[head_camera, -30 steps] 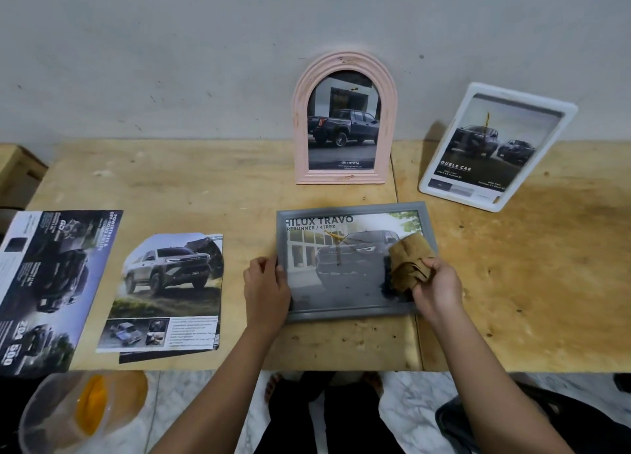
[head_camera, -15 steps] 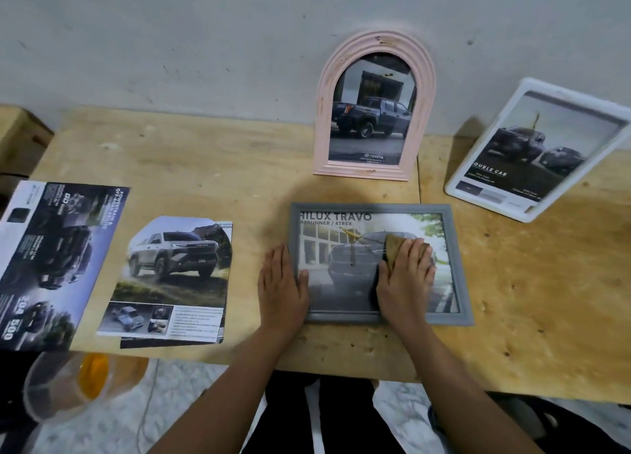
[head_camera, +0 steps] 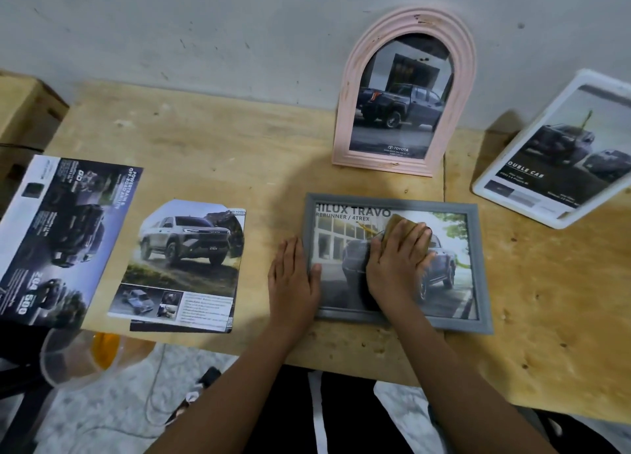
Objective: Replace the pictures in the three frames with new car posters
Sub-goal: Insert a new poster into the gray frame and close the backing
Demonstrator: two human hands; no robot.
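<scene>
- Grey frame lies flat on the bench, near edge, right of centre.
- Left hand, fingers straight, pins its left rim; press firmly so it cannot slide.
- Right hand, fingers flat, presses the cloth on the glass; wipe evenly into corners.

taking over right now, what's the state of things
Hands: left hand flat on the table, thumb at the grey frame edge; right hand presses a cloth on its glass.
Things: grey frame lies flat; pink frame and white frame stand at the wall; two loose posters lie at left.
Done: all three frames show car posters.
Left: probably finish wiping, then stand the grey frame up.
</scene>
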